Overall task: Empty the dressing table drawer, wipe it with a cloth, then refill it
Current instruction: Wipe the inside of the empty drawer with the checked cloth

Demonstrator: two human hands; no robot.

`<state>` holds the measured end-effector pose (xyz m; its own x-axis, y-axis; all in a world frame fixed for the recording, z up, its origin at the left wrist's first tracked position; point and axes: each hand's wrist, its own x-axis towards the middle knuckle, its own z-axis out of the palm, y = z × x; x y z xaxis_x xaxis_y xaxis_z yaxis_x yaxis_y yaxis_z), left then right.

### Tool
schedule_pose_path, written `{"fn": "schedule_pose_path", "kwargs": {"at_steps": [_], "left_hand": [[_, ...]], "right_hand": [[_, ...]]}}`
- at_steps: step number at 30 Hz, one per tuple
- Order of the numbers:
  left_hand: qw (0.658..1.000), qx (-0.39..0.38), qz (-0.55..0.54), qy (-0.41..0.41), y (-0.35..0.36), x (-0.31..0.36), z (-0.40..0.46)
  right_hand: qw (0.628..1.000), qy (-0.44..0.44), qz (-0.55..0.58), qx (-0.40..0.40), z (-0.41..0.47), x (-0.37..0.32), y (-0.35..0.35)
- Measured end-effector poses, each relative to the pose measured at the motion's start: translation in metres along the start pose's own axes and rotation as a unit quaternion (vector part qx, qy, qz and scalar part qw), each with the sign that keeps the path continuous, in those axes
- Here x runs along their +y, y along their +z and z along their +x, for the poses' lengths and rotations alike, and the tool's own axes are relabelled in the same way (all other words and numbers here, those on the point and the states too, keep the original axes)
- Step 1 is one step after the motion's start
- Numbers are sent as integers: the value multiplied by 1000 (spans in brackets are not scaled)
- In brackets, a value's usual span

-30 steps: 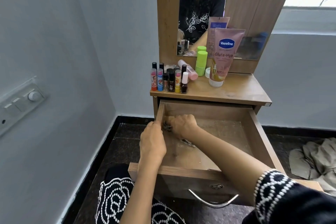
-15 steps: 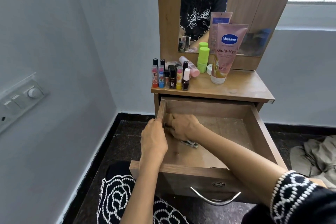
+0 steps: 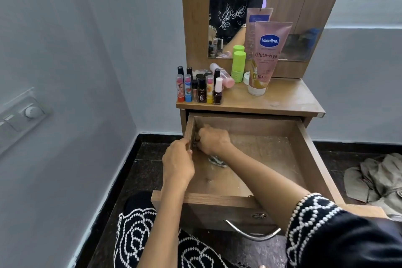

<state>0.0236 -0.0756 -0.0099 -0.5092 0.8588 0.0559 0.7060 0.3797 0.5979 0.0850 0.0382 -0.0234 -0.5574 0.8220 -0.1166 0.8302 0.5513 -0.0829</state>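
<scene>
The wooden drawer point(image 3: 304, 159) of the dressing table stands pulled out, its dusty floor mostly bare. My right hand point(image 3: 214, 140) reaches into the drawer's far left corner with fingers curled round small dark items point(image 3: 196, 143) that I cannot make out. My left hand point(image 3: 178, 163) rests at the drawer's left wall with its fingers curled over the edge. A small grey and white object point(image 3: 217, 162) lies on the drawer floor under my right wrist.
On the table top point(image 3: 289, 102) stand several lipsticks and nail polish bottles point(image 3: 200, 90), a green bottle point(image 3: 238, 66) and a pink Vaseline tube point(image 3: 266, 56). A mirror point(image 3: 232, 15) rises behind. A crumpled beige cloth point(image 3: 378, 183) lies on the dark floor at right.
My right hand has shifted a little deeper into the drawer's far left corner. My left hand has stayed at the drawer's left wall.
</scene>
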Motion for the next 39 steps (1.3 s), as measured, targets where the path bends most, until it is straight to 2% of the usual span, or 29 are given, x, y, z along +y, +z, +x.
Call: {"fn": "schedule_pose_path", "kwargs": {"at_steps": [5,7,9,14,16,19,21,24,26,28,30,34,39], "left_hand": [[1000,3,3,-4,1,1,0],[1000,2,0,-6,1,1,0],[1000,-1,-2,-7,1,1,-1],[1000,-4,-3,-1,-1,-1,1],[1000,-2,0,-2,-1,0,0],[1000,0,1,-2,0,2,-2],[1000,0,1,-5,0,2,-1],[1000,-7,2,-5,1,0,0],[1000,-8,3,-3,1,0,1],[1000,-8,2,-4,0,-1,1],[1000,-8,-1,-7,0,0,1],[1000,-6,-9,-16,-1,1,0],[999,-10,-25,-22,-2,2,-1]], "right_hand": [[981,-161,4,-111,-26,9,6],[971,-202,1,-125,-35,14,6],[976,-194,-6,-98,-30,14,0],[999,-42,1,-8,-6,1,-3],[997,-75,-19,-9,-19,-2,-2],[980,-181,-60,-62,-46,0,-1],[970,-213,-86,-74,-53,4,-3],[979,-187,-74,-35,-39,12,-8],[989,-131,-61,-6,-23,12,-8],[995,-85,-60,0,-13,9,-3],[995,-76,-68,-3,-14,8,1],[984,-156,-78,-45,-41,11,-1],[939,-299,-77,-153,-69,12,-2]]}}
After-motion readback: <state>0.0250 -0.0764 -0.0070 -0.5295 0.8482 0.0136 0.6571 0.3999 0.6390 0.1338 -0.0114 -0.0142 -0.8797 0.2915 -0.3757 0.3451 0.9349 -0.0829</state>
